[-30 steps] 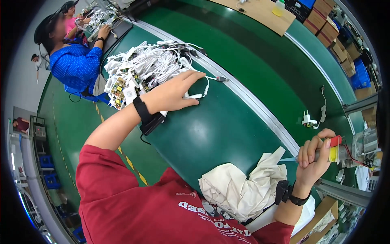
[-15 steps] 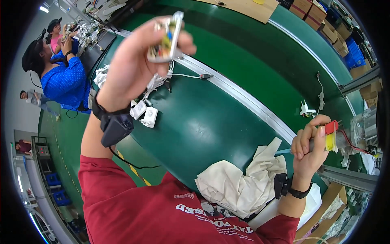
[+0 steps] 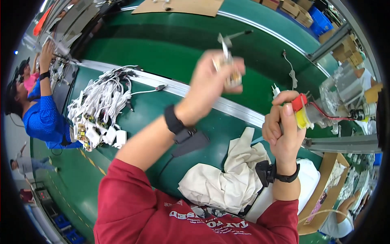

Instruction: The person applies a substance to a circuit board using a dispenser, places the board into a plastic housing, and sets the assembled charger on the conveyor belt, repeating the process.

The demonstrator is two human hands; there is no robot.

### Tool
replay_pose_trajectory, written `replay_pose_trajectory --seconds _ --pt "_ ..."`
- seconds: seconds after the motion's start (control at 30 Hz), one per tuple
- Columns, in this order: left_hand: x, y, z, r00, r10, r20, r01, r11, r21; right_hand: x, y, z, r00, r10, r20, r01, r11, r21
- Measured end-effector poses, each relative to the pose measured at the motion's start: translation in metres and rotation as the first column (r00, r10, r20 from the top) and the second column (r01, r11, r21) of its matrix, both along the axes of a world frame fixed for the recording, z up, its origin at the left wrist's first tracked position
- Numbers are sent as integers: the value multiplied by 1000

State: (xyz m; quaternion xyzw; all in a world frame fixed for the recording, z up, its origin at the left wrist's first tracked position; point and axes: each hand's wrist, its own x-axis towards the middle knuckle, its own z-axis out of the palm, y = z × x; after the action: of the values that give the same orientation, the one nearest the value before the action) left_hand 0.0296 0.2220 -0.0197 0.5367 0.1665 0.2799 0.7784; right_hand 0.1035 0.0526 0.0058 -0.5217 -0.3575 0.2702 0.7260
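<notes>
My left hand (image 3: 207,87) is raised over the green bench, closed around a small circuit board (image 3: 233,77) in a pale housing, blurred by motion. Just beyond it is a blurred pale cord with a dark tip (image 3: 246,32); whether it joins the board I cannot tell. At the right, my right hand (image 3: 282,128) is closed around a tool-like cylinder with a yellow band (image 3: 302,119) and a red block (image 3: 299,102) on its end. Red wire runs from there to a clear wrapped fixture (image 3: 335,91). My fingers hide most of the cylinder.
White cords and chargers (image 3: 101,101) lie heaped at the bench's left. A cream cloth (image 3: 221,183) lies near me. A metal rail (image 3: 239,110) crosses the bench. Beyond are a plug (image 3: 276,90) and cardboard (image 3: 178,8). Another person (image 3: 44,118) works at left; an open carton (image 3: 325,191) stands right.
My left hand has moved right with the circuit board, toward my right hand, uncovering the cord heap. The view has shifted to the right. My right hand keeps its grip.
</notes>
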Motion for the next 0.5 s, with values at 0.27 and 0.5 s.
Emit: replay_pose_trajectory --seconds 0.27,0.5 --pt "-19 -85 -105 829 -559 30 498 712 -495 23 -1 -15 993 -110 47 109 994 23" --pt "-22 -85 -95 722 -682 117 672 652 -351 25 3 -18 996 -84 30 83 996 36"
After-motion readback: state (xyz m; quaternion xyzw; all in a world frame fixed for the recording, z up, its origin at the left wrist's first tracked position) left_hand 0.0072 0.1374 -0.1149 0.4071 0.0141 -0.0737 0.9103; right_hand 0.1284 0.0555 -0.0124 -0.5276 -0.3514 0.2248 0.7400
